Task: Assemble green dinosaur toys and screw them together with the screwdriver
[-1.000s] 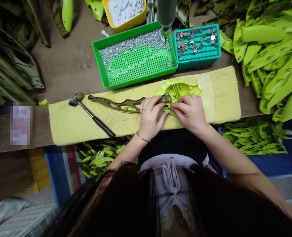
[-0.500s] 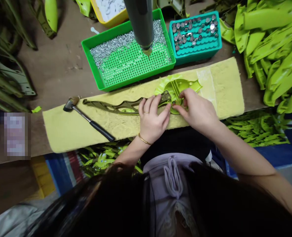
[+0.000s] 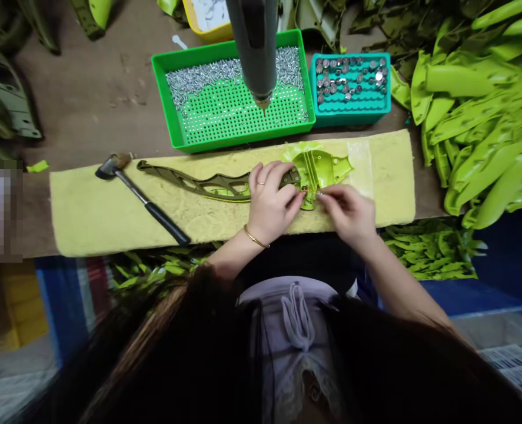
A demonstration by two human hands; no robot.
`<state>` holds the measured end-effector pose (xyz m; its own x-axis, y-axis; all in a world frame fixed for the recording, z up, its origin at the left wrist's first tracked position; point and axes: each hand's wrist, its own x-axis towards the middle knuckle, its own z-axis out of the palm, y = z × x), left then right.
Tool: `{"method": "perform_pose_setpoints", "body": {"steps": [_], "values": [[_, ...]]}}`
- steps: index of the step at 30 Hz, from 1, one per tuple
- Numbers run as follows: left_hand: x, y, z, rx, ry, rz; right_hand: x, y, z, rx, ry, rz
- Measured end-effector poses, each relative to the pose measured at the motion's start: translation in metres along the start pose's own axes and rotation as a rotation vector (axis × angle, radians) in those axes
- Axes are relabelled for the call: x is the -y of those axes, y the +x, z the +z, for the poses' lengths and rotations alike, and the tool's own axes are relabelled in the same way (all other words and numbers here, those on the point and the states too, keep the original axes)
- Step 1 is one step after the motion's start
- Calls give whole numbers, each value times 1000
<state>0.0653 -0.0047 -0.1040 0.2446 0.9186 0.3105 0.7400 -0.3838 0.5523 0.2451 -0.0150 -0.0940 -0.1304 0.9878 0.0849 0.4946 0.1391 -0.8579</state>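
A lime-green plastic shell [image 3: 330, 165] lies open side up on the yellow cloth pad [image 3: 362, 209]. Attached to its left or lying on it is a long olive-green plastic frame [image 3: 190, 179] with cut-outs. My left hand [image 3: 272, 195] grips the frame's right end, fingers over the top and thumb near the shell's lower part. Just to the right, my right hand [image 3: 351, 213] has thumb and forefinger pinched at the shell's lower edge. Whatever is between those fingertips is too small to make out. A tiny reddish piece shows by my left thumb.
A hammer [image 3: 143, 200] lies on the pad's left. Behind stand a green basket [image 3: 238, 138] of screws and a teal tray [image 3: 351, 121] of small metal pieces. A power screwdriver [image 3: 256, 56] hangs over the basket. Lime-green parts [image 3: 485, 118] are heaped at right.
My right hand has drawn slightly back from my left thumb, its fingers now pinched closer together. My left hand keeps its grip on the frame. The whole view has shifted a little.
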Motion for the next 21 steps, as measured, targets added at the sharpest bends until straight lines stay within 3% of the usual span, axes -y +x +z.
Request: {"method": "perform_pose_setpoints", "body": {"steps": [3,6,11,17,21], "values": [[4,0,-1,-7,-37,-21,-7,-10,6,-16,-393,-289],[9,-1,-7,76,-45,-13,-8,-11,6,17,-592,-411],[7,2,-15,135,-77,12,-4,-6,1,89,-634,-457],[-5,8,1,-10,-53,-173,4,-2,-4,150,-714,-440],[-7,10,9,-52,-55,-192,6,1,-7,164,-695,-525]]}}
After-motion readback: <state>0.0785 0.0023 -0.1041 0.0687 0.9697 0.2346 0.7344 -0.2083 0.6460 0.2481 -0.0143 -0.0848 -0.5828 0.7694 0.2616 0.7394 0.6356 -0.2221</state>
